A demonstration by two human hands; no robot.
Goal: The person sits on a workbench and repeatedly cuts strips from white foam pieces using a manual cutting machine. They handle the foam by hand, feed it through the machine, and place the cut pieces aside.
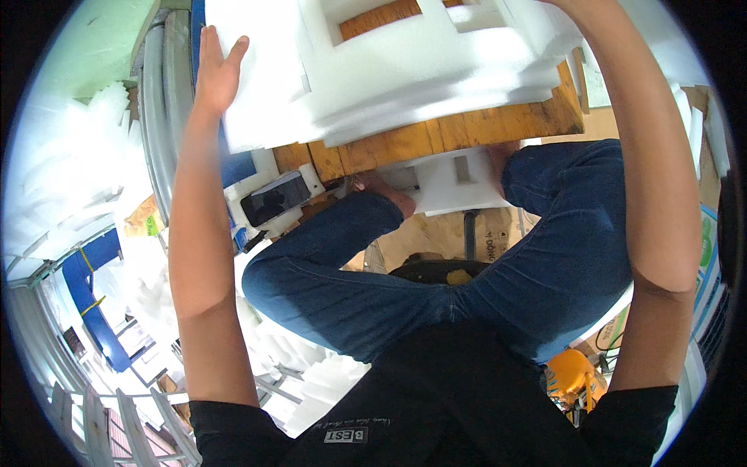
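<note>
A stack of white foam sheets (436, 62) lies on the wooden bench (467, 128) in front of me. Rectangular cut-outs in the upper piece let brown wood show through. My left hand (221, 71) rests flat along the stack's left side, fingers stretched and thumb apart. It grips nothing. On the right, my forearm (654, 179) reaches over the foam toward the far side. The picture's top edge cuts off my right hand, so its fingers are hidden.
A phone (274, 198) lies on a white foam piece at the bench's near left. Grey rolls (159, 109) stand at the far left beside heaped white foam (97, 148). Below the bench sits another foam piece (451, 183) between my feet. An orange object (574, 373) is at lower right.
</note>
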